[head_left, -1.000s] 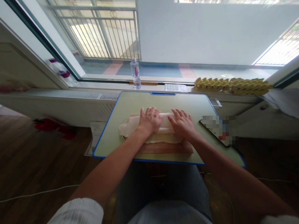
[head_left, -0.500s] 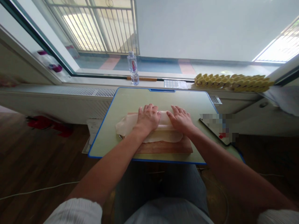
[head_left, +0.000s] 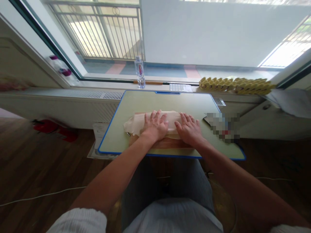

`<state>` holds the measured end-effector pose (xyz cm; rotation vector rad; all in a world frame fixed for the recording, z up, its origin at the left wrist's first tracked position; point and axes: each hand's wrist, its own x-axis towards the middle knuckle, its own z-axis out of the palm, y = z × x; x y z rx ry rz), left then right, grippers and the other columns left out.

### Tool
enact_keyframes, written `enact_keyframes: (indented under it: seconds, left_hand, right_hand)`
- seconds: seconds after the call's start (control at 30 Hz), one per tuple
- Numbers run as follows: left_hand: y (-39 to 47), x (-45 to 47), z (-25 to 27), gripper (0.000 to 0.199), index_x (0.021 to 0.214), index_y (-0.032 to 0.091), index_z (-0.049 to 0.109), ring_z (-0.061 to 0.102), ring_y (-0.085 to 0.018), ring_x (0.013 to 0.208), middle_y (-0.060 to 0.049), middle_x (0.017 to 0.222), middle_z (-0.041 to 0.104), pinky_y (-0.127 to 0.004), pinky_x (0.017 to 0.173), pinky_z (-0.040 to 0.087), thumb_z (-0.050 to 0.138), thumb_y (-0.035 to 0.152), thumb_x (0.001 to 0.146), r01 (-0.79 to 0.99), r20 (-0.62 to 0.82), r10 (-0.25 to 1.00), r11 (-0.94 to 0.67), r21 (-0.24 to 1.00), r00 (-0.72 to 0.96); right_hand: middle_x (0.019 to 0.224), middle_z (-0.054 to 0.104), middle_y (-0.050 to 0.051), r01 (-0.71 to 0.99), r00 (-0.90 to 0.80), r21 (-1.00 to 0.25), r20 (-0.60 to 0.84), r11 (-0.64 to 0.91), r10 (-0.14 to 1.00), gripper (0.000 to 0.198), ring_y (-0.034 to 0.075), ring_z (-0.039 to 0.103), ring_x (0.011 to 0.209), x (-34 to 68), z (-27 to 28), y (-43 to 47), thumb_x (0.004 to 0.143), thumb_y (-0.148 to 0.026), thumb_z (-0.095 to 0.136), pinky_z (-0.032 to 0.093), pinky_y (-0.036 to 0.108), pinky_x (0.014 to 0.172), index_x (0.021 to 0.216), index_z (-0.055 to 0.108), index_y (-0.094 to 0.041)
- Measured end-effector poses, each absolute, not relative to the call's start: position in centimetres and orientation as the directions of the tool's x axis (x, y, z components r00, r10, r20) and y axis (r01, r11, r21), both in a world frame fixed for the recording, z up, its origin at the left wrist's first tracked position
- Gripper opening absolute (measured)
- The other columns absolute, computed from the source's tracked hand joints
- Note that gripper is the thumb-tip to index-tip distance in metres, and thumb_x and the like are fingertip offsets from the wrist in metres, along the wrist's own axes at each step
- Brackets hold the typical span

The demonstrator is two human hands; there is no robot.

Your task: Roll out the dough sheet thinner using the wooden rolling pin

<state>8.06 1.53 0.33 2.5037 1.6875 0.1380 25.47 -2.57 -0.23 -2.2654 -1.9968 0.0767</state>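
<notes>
A pale, thin sheet of dough [head_left: 136, 124] lies across a wooden board [head_left: 167, 143], its left end hanging past the board. My left hand [head_left: 156, 126] rests palm down on the middle of the dough, fingers spread forward. Close by on the right, my right hand [head_left: 189, 128] lies flat on the dough's right part, its thumb pointing toward the left hand. A straight raised ridge runs through the dough between the hands; whether something is wrapped inside is hidden. Under the dough's left edge a small shiny piece pokes out, too small to name.
The board sits on a pale tabletop with a blue rim [head_left: 143, 100]. A blurred-out flat item [head_left: 222, 127] lies at its right side. Along the windowsill stand a clear water bottle [head_left: 140, 72] and a row of yellow egg trays [head_left: 235, 85]. A red fire extinguisher [head_left: 46, 126] is on the floor at left.
Both hands have slid slightly toward me over the dough, with fingers now more spread. The dough's near edge has drawn back from the board's front, and the view has shifted a little.
</notes>
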Motion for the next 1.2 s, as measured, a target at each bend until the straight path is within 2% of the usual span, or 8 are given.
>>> enact_keyframes:
  seconds: [0.17,0.43,0.63,0.77,1.0,1.13,1.2]
  left_hand:
    - [-0.1,8.0,0.7,0.063,0.164,0.030,0.042,0.030,-0.034,0.160,-0.009,0.174,0.035,-0.068,0.129,0.018,0.023,0.049,0.107,0.919,0.017,0.925,-0.379,0.113,0.380]
    - [2.7,8.4,0.5,0.058,0.159,0.029,0.048,0.036,-0.033,0.156,-0.010,0.171,0.041,-0.069,0.127,0.021,0.029,0.045,0.106,0.913,0.044,0.923,-0.386,0.135,0.383]
    - [6.9,9.4,1.1,0.046,0.143,0.022,0.061,0.051,-0.032,0.140,-0.013,0.155,0.058,-0.061,0.126,0.026,0.036,0.035,0.106,0.914,0.222,0.915,-0.375,0.156,0.338]
    - [8.9,10.0,1.6,0.043,0.137,0.020,0.063,0.053,-0.033,0.136,-0.016,0.146,0.063,-0.056,0.124,0.027,0.035,0.031,0.106,0.928,0.281,0.912,-0.347,0.139,0.299]
    - [8.6,9.9,1.1,0.046,0.146,0.022,0.057,0.051,-0.032,0.140,-0.014,0.156,0.056,-0.053,0.121,0.033,0.038,0.039,0.107,0.921,0.147,0.929,-0.359,0.149,0.339]
    - [5.7,9.3,0.7,0.053,0.154,0.027,0.052,0.042,-0.032,0.151,-0.010,0.166,0.048,-0.058,0.127,0.027,0.033,0.046,0.108,0.909,0.064,0.923,-0.385,0.162,0.380]
    - [3.4,8.9,0.6,0.056,0.157,0.030,0.050,0.038,-0.032,0.155,-0.007,0.170,0.043,-0.060,0.129,0.025,0.032,0.050,0.108,0.907,0.038,0.921,-0.389,0.160,0.388]
  right_hand:
    - [0.173,0.035,0.011,0.987,0.119,-0.118,0.057,-0.112,0.991,0.069,0.035,0.032,0.158,25.4,-0.6,-4.3,0.110,-0.050,0.021,0.025,0.061,0.128,0.169,0.033,-0.017]
    - [0.174,0.033,0.008,0.970,0.130,-0.205,-0.005,-0.129,0.991,0.070,0.034,0.031,0.159,25.8,0.1,-1.6,0.109,-0.053,0.023,0.025,0.062,0.128,0.169,0.033,-0.019]
    - [0.174,0.034,0.009,0.941,0.155,-0.299,-0.042,-0.161,0.987,0.071,0.032,0.030,0.159,27.0,0.3,3.6,0.108,-0.057,0.024,0.025,0.060,0.129,0.169,0.033,-0.021]
    - [0.173,0.037,0.011,0.940,0.157,-0.306,-0.007,-0.151,0.988,0.071,0.035,0.031,0.157,27.5,0.1,6.3,0.108,-0.056,0.024,0.024,0.063,0.128,0.167,0.037,-0.019]
    - [0.174,0.034,0.011,0.941,0.109,-0.319,-0.024,-0.111,0.994,0.071,0.035,0.028,0.159,27.4,-0.2,5.4,0.108,-0.056,0.024,0.021,0.064,0.128,0.168,0.035,-0.019]
    - [0.172,0.037,0.011,0.952,0.103,-0.292,0.012,-0.095,0.995,0.072,0.033,0.032,0.157,26.7,-0.5,1.8,0.108,-0.056,0.026,0.026,0.056,0.128,0.168,0.035,-0.017]
    - [0.172,0.038,0.011,0.966,0.095,-0.246,0.070,-0.076,0.993,0.070,0.032,0.032,0.158,26.2,-0.6,-0.8,0.108,-0.054,0.026,0.024,0.055,0.129,0.167,0.035,-0.017]
